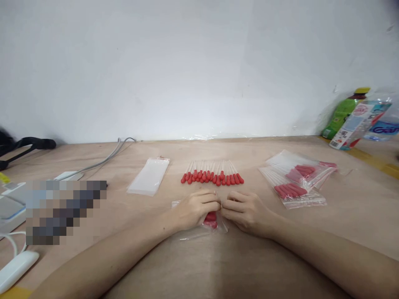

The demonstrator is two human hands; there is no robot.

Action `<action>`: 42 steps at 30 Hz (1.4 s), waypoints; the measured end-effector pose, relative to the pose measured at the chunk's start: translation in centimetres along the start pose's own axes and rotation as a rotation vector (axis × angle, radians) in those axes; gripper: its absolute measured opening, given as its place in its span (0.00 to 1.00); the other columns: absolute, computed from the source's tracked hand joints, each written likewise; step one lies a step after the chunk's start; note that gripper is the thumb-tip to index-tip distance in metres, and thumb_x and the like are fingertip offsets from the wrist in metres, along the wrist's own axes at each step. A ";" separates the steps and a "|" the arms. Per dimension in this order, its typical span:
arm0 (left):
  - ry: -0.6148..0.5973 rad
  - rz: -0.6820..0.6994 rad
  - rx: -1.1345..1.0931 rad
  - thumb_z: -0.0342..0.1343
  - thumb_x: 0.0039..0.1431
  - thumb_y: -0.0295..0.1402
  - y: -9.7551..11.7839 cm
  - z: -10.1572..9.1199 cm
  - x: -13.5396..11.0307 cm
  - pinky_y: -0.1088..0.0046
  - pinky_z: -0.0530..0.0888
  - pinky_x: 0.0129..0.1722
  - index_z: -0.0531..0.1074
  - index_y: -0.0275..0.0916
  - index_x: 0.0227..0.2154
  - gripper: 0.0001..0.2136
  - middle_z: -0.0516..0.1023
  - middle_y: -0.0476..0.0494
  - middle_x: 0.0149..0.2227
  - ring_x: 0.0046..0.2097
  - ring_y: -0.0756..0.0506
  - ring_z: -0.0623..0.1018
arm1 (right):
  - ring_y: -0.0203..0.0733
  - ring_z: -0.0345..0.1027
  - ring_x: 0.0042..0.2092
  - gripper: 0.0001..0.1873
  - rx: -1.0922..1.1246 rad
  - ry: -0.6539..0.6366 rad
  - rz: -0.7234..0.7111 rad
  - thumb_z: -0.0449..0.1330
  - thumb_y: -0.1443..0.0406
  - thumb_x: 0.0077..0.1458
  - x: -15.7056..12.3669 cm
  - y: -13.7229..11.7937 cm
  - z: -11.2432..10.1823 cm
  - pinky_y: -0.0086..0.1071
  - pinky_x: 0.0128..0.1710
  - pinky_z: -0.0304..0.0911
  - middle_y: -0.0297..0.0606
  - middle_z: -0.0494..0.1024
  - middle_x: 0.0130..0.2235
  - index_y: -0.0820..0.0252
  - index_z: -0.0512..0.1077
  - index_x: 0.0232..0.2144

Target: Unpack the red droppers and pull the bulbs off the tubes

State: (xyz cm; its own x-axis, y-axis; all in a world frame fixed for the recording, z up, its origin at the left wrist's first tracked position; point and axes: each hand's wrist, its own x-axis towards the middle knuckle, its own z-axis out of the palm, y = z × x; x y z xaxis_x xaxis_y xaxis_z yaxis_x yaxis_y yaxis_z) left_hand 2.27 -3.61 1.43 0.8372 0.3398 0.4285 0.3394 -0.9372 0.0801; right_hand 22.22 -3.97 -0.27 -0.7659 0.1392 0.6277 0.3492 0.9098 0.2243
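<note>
My left hand (199,209) and my right hand (247,211) meet near the table's front, fingertips almost touching. Both are closed in a pinch at the end of a clear zip bag (187,234), where red bulbs (210,220) show inside; the fingers partly cover it. Just beyond my hands lies a row of droppers (212,177) with red rubber bulbs towards me and thin clear tubes pointing to the wall. To the right, several filled zip bags (291,191) of droppers overlap in a pile. A stack of flat zip bags (149,176) rests left of the row.
At the back right stand a green bottle (339,114) with a yellow cap and a printed carton-like pack (358,124). A grey cable (109,157) runs across the left side towards white devices (18,265). A pixelated patch (67,211) hides something there.
</note>
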 end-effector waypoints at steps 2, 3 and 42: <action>0.056 -0.008 -0.035 0.39 0.57 0.20 -0.2 -0.1 -0.1 0.72 0.70 0.40 0.68 0.34 0.30 0.12 0.73 0.41 0.36 0.39 0.48 0.72 | 0.35 0.55 0.31 0.13 0.013 -0.010 -0.004 0.46 0.73 0.56 0.0 0.2 -0.1 0.30 0.30 0.52 0.33 0.69 0.26 0.61 0.66 0.24; 0.095 -0.019 -0.057 0.39 0.57 0.19 -0.2 -0.3 -0.2 0.72 0.70 0.40 0.68 0.34 0.31 0.12 0.73 0.41 0.36 0.39 0.48 0.72 | 0.35 0.56 0.32 0.12 0.029 -0.017 0.000 0.46 0.73 0.56 -0.1 0.2 -0.2 0.30 0.32 0.52 0.33 0.70 0.27 0.61 0.66 0.25; -0.031 -0.430 -0.298 0.52 0.55 0.40 1.2 -0.8 -2.6 0.66 0.67 0.47 0.56 0.41 0.53 0.23 0.69 0.41 0.49 0.48 0.43 0.70 | 0.33 0.63 0.29 0.06 0.990 -0.142 0.973 0.57 0.66 0.48 1.7 -1.4 -0.5 0.27 0.28 0.59 0.32 0.73 0.29 0.60 0.70 0.31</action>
State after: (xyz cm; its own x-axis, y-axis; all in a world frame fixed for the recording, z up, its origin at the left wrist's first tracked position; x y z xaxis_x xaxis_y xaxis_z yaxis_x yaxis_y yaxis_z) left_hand 0.16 -5.70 1.17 0.6629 0.6968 0.2738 0.5224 -0.6925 0.4976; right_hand 20.71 -5.21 0.90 -0.5079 0.8513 0.1316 0.2899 0.3128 -0.9045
